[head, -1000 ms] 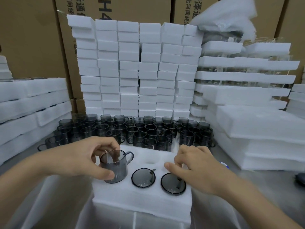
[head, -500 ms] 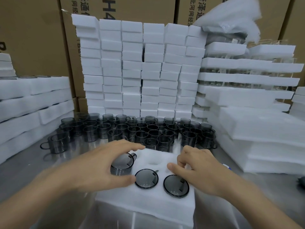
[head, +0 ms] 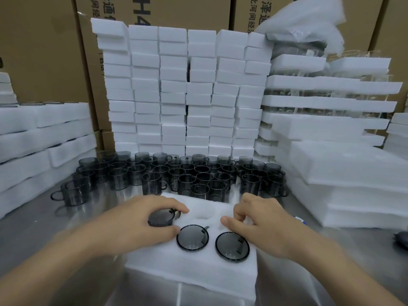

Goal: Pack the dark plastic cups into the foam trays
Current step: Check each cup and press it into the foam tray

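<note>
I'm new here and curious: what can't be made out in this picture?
Head view:
- Cup under the left hand: its body is hidden by fingers and the foam tray.
- Cardboard box lettering: covered by foam stacks, cut by the top edge.
- Dark object: cut off by the right edge.

— What are the surfaces like from your feed?
— I see the cups (head: pixel 194 175) as smoky, see-through plastic, glossy at the rims. The tray (head: pixel 189 274) is white foam, matt and slightly fuzzy.
— And underneath?
— The worktop (head: pixel 39 226) looks like smooth metal to me; it mirrors the cups faintly. Behind, the blocks (head: pixel 172 85) are the same matt foam, the boxes (head: pixel 44 51) dull brown cardboard.
</note>
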